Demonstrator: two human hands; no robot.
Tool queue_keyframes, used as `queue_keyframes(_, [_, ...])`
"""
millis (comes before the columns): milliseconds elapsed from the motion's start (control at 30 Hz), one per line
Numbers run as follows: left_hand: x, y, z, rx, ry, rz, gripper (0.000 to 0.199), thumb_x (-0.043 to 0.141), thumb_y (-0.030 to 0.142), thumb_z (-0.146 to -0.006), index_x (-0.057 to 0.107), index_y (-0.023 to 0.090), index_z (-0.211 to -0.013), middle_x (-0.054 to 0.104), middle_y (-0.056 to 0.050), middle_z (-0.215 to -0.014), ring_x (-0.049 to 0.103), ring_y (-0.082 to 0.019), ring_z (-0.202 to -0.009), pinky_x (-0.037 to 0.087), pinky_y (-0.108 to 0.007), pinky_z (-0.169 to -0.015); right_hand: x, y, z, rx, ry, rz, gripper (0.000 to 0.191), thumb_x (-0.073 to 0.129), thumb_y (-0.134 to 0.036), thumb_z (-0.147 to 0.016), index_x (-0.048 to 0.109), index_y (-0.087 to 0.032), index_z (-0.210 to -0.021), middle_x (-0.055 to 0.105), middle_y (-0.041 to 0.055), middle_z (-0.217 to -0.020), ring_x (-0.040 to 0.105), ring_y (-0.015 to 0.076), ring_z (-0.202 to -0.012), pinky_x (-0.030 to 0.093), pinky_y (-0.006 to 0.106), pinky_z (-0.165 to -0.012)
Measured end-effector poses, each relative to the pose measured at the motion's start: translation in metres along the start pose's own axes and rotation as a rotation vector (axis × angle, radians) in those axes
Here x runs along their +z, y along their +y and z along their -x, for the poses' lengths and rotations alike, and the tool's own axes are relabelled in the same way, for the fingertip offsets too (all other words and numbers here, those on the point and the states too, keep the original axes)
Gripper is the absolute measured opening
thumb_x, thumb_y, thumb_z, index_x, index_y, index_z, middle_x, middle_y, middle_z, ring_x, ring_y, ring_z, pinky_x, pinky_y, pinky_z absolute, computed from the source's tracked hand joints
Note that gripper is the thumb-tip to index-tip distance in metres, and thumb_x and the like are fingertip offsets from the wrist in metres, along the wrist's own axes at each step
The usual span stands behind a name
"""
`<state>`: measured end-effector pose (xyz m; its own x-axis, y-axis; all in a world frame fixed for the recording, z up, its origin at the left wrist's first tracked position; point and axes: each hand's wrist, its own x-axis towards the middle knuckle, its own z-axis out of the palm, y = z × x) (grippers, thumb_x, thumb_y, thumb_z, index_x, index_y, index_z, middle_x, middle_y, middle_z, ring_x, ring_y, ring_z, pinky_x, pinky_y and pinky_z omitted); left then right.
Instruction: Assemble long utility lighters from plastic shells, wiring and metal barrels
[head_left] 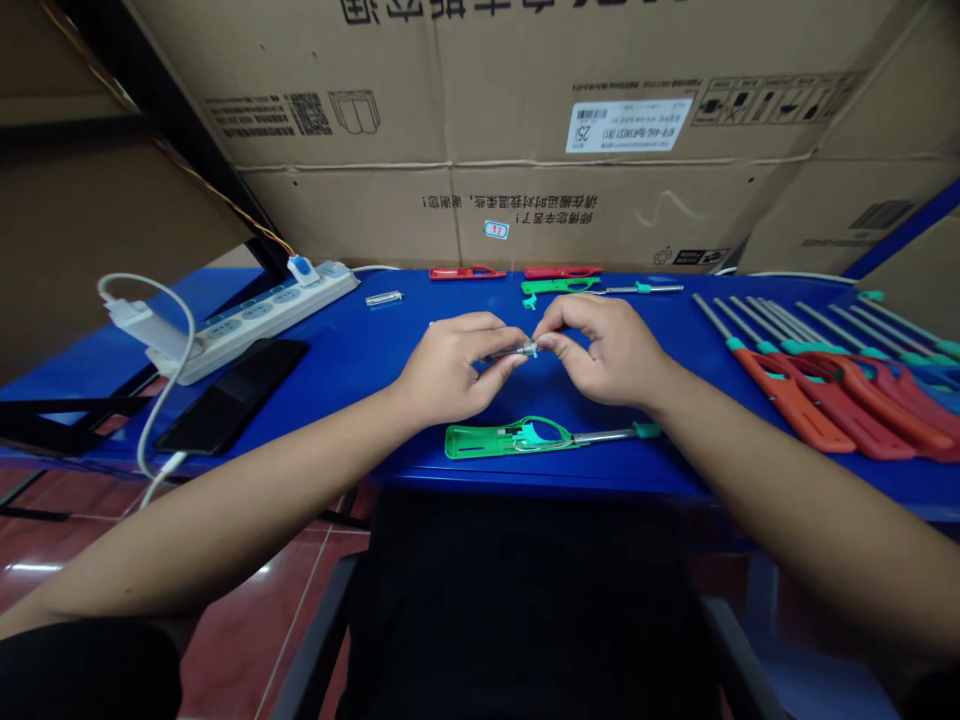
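Note:
My left hand (457,370) pinches a small clear lighter fuel tank (510,351) above the blue table. At the tank's right end, the thumb and index finger of my right hand (611,345) are pressed together. Whatever lies between those fingertips is too small to make out. In front of both hands lies an opened green stick lighter (495,441), with a teal trigger and a metal tube. Behind them are another green lighter shell (555,286) with a metal tube, a small teal part (529,302) and two red shell pieces, one (466,272) farther left.
Several stick lighters (817,400) in red and orange lie at the right. At the left are a white power strip (259,318), a black phone (234,395) and a white charger with its cable. Another clear tank (384,298) rests near the strip. Cardboard (360,190) stands behind.

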<state>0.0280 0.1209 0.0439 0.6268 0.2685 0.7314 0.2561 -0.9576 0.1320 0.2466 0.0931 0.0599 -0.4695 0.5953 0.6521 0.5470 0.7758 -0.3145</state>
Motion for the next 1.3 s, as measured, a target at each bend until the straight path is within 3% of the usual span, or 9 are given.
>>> queue_keyframes(167, [-0.003,-0.003,-0.002,0.050,-0.082,0.086,0.020,0.060,0.025,-0.095,0.073,0.011,-0.103,0.073,-0.008,-0.089,0.067,-0.016,-0.077,0.053,-0.026,-0.071,-0.010,0.009,0.000,-0.020,-0.175,-0.046,0.009,0.058,-0.023,-0.091,0.064,-0.019,-0.085,0.070,0.0019,-0.080,0.063,0.0168,-0.073,0.045,0.030,-0.069])
queue_keyframes(300, [-0.006,-0.004,-0.004,0.045,-0.095,0.113,0.019,0.060,0.024,-0.096,0.071,0.012,-0.105,0.072,-0.008,-0.092,0.067,-0.016,-0.081,0.053,-0.027,-0.074,-0.011,0.008,0.001,-0.004,-0.143,-0.090,0.011,0.057,-0.025,-0.093,0.062,-0.019,-0.086,0.068,0.0016,-0.080,0.061,0.0152,-0.071,0.045,0.029,-0.067])
queue_keyframes(467, [-0.005,-0.007,-0.004,0.017,-0.120,0.172,0.019,0.057,0.027,-0.098,0.069,0.015,-0.107,0.071,-0.007,-0.094,0.066,-0.016,-0.085,0.053,-0.028,-0.078,-0.010,0.005,0.001,-0.062,-0.172,0.019,0.010,0.050,-0.025,-0.097,0.056,-0.020,-0.090,0.065,0.0034,-0.085,0.058,0.0168,-0.074,0.042,0.029,-0.068])
queue_keyframes(700, [-0.002,-0.009,-0.004,0.032,-0.180,0.273,0.023,0.055,0.026,-0.099,0.067,0.016,-0.115,0.070,-0.008,-0.097,0.067,-0.017,-0.089,0.054,-0.029,-0.081,-0.007,0.004,0.002,-0.028,-0.185,0.113,0.013,0.042,-0.028,-0.099,0.051,-0.020,-0.095,0.064,0.0064,-0.088,0.056,0.0191,-0.074,0.039,0.031,-0.067])
queue_keyframes(967, [-0.004,-0.013,-0.003,0.037,-0.214,0.258,0.021,0.055,0.026,-0.099,0.068,0.016,-0.112,0.070,-0.008,-0.096,0.066,-0.017,-0.087,0.054,-0.030,-0.080,-0.009,0.001,0.001,-0.018,-0.300,0.240,0.020,0.043,-0.029,-0.098,0.058,-0.019,-0.089,0.064,0.0047,-0.077,0.056,0.0195,-0.070,0.036,0.031,-0.065])
queue_keyframes(1300, [-0.006,-0.013,-0.004,0.025,-0.168,0.138,0.022,0.054,0.023,-0.098,0.071,0.017,-0.111,0.070,-0.007,-0.094,0.067,-0.017,-0.085,0.054,-0.029,-0.078,-0.017,0.001,0.004,-0.105,-0.329,0.260,0.022,0.046,-0.028,-0.096,0.065,-0.018,-0.094,0.071,0.0071,-0.086,0.062,0.0206,-0.074,0.042,0.032,-0.069])
